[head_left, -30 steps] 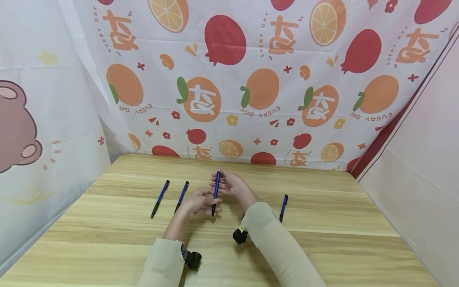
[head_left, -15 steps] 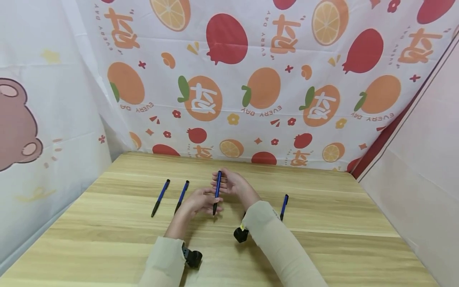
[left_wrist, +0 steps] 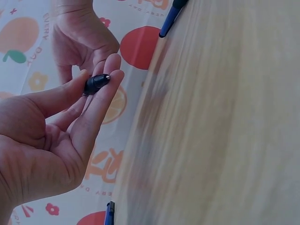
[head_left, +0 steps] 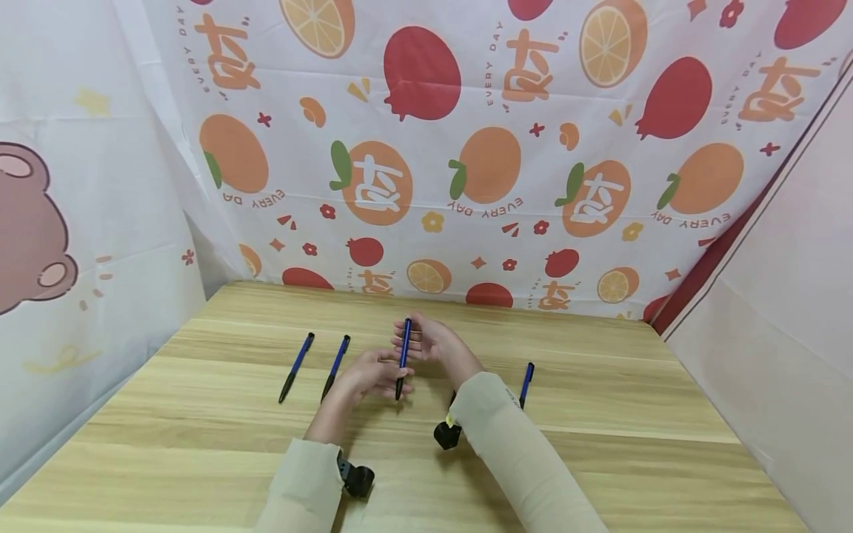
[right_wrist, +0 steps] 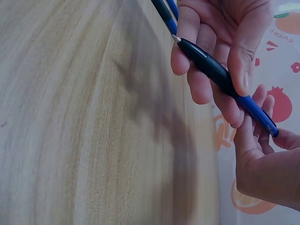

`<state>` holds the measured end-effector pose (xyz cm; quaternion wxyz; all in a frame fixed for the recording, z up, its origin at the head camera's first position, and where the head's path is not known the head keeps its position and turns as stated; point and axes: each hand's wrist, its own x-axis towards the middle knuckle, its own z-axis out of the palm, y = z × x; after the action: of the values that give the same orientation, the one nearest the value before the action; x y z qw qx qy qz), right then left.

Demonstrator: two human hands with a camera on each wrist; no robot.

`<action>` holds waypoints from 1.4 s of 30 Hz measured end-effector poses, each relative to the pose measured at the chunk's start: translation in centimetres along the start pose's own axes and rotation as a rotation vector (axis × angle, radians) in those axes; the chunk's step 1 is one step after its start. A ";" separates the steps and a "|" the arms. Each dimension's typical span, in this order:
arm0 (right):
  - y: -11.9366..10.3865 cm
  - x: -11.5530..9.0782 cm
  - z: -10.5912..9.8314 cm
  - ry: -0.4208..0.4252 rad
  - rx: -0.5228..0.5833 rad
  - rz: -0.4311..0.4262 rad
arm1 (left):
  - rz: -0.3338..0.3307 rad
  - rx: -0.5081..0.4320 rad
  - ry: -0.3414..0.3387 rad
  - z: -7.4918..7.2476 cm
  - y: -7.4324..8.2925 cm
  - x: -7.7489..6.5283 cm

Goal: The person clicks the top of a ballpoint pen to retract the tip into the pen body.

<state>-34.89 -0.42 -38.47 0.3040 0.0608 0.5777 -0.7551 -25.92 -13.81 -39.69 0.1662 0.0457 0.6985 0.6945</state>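
Holding the pen [head_left: 404, 348] up over the table [head_left: 200, 444], I have both hands on it. With my left hand [head_left: 366, 374] I pinch the black part near the tip. With my right hand [head_left: 432, 342] I hold the blue end, thumb by the very end. I think I am at the part where I work on that top end, maybe its button. To go on, I think I need a still, firm left pinch so the pen won't slip, and a light push from the right thumb. I count four pens for sure: one in my grip, a near pen [head_left: 335, 366] and a far pen [head_left: 296, 366] left of my grip, and a right pen [head_left: 527, 381] partly behind my right sleeve [head_left: 489, 407]. By that sleeve is one dark bit [head_left: 453, 397]; I can't tell what it is.
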 end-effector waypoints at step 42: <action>0.3 0.1 -0.3 -0.003 0.048 0.022 | -0.013 -0.010 0.000 0.4 0.0 -0.3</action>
<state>-34.86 -0.24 -38.87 0.3114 0.0733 0.5585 -0.7653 -25.55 -13.55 -39.61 0.1711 0.0406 0.6953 0.6969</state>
